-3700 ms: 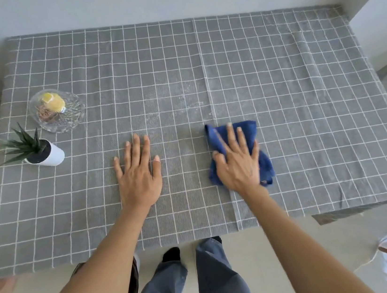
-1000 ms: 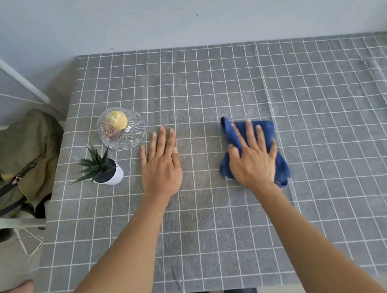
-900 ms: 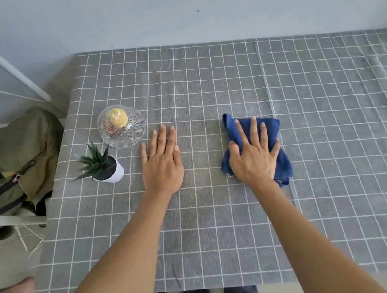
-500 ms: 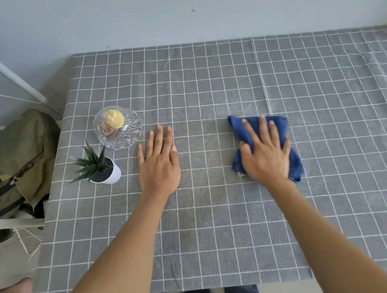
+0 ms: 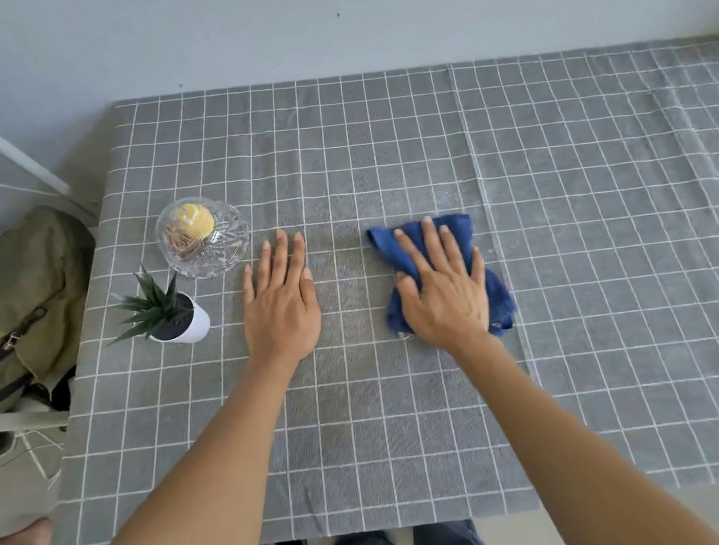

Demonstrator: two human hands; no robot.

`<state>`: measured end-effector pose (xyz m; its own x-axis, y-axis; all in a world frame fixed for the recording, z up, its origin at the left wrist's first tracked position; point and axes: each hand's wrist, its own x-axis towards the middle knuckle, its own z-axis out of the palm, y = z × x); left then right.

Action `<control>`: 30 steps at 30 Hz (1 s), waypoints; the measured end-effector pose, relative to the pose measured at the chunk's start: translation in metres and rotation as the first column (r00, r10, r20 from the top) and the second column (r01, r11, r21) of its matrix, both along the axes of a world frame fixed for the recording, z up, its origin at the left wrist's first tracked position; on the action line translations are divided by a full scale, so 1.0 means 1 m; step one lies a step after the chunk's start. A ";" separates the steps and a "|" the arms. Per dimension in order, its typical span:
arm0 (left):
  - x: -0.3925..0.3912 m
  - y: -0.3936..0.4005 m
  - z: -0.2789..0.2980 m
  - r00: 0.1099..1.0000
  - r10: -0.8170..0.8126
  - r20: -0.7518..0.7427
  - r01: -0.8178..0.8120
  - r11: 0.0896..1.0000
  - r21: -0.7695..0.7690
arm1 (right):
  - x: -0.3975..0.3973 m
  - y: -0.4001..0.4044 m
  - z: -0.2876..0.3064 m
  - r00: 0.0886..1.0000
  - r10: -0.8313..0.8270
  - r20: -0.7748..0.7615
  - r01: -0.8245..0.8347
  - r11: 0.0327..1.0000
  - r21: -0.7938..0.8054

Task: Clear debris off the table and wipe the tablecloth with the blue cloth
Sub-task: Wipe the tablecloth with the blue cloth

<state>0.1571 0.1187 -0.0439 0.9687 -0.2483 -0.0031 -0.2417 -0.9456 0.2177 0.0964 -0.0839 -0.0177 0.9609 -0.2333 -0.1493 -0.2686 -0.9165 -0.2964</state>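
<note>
Right hand (image 5: 446,302) flat on blue cloth (image 5: 457,232), unlabelled.

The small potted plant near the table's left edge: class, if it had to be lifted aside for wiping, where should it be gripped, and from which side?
Probably round the white pot's smooth wall, below the rim, coming from the right, where the left hand lies flat nearby. The spiky leaves fan up and leftward, so a grasp from above would crush them.

On the tablecloth (image 5: 596,241), a glass dish (image 5: 204,236) sits behind a potted plant (image 5: 166,313), both far left.
</note>
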 end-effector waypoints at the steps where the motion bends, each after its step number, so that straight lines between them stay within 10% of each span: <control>1: 0.000 0.000 0.000 1.000 0.000 -0.004 0.000 1.000 0.003 | -0.001 -0.015 0.000 0.998 -0.063 -0.015 0.063 0.998 -0.010; 6: 0.000 0.000 -0.002 1.000 0.014 -0.002 -0.014 1.000 0.017 | -0.001 -0.035 0.003 0.960 -0.273 -0.061 0.273 0.962 -0.013; 15: -0.001 -0.002 0.002 1.000 0.006 0.005 -0.006 1.000 -0.004 | -0.003 0.008 0.004 1.000 0.029 -0.012 -0.028 0.999 0.043; 24: -0.001 -0.002 0.002 1.000 0.025 -0.007 -0.025 1.000 0.019 | -0.003 -0.054 0.003 0.944 -0.325 -0.053 0.324 0.946 -0.018; 30: -0.001 -0.003 0.002 1.000 0.018 -0.004 -0.018 1.000 0.007 | 0.007 0.027 0.006 0.999 -0.032 -0.023 0.032 0.999 0.005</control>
